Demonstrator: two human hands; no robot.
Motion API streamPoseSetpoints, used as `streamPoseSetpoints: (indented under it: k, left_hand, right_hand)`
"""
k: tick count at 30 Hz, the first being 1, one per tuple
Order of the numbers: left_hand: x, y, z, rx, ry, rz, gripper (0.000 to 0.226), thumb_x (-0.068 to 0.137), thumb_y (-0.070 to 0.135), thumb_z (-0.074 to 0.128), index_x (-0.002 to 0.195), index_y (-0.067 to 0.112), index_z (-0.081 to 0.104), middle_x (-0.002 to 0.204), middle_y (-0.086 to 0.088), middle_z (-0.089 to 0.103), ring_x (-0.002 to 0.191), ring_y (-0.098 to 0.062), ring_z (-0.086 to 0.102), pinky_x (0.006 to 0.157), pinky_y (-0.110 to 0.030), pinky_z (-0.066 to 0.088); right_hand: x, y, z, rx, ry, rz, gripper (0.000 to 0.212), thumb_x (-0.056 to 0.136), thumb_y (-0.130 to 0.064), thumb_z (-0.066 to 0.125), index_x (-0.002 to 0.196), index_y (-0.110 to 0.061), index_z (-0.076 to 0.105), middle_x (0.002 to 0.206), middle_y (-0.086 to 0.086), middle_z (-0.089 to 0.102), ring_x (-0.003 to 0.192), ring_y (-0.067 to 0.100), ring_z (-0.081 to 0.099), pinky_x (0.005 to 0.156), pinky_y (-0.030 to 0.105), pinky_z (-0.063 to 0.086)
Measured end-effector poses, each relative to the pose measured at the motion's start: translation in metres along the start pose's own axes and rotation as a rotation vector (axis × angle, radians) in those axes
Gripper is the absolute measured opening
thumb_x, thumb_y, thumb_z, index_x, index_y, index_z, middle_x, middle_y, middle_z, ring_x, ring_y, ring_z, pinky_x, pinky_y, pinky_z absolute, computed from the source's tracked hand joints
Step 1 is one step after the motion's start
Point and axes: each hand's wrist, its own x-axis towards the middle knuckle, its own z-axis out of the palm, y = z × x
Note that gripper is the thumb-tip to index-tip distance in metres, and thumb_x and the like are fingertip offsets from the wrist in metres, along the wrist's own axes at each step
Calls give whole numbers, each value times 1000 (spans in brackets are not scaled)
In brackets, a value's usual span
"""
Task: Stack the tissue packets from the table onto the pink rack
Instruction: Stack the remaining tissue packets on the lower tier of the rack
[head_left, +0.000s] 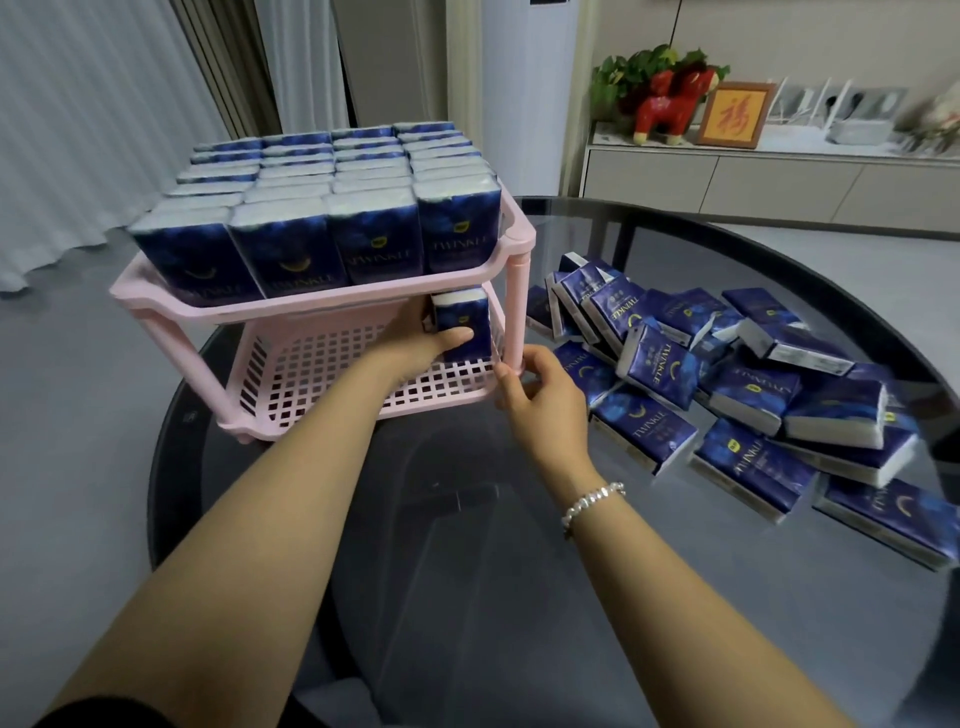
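Note:
The pink two-tier rack (322, 306) stands on the round glass table, left of centre. Its top tier is packed with several upright blue tissue packets (332, 208). My left hand (421, 340) reaches into the lower tier and holds one blue packet (465, 317) upright at the tier's right end, thumb across its front. My right hand (540, 395) grips the rack's front right leg near its foot. A loose pile of several blue packets (727, 384) lies on the table to the right of the rack.
The dark glass table (467, 545) has a curved rim at left and right. A white sideboard (779, 176) with a red figurine, a framed picture and a plant stands behind. Grey curtains hang at back left.

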Motion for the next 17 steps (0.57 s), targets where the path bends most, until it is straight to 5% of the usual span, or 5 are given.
streamPoseSetpoints:
  k: [7, 17]
  left_hand:
    - [-9, 3, 8, 167, -1, -1, 67, 89, 20, 62, 144, 20, 23, 139, -4, 48, 125, -23, 47, 105, -35, 36]
    - [-20, 11, 5, 111, 32, -16, 67, 87, 20, 66, 141, 19, 27, 136, -4, 52, 122, -22, 50, 103, -33, 39]
  right_hand:
    - [0, 0, 0, 2, 1, 7, 14, 90, -30, 57, 102, -23, 58, 82, -1, 68, 74, 19, 66, 72, 37, 53]
    - [-1, -1, 0, -8, 0, -10, 14, 91, -30, 57, 103, -22, 57, 83, -1, 67, 75, 18, 65, 67, 29, 49]
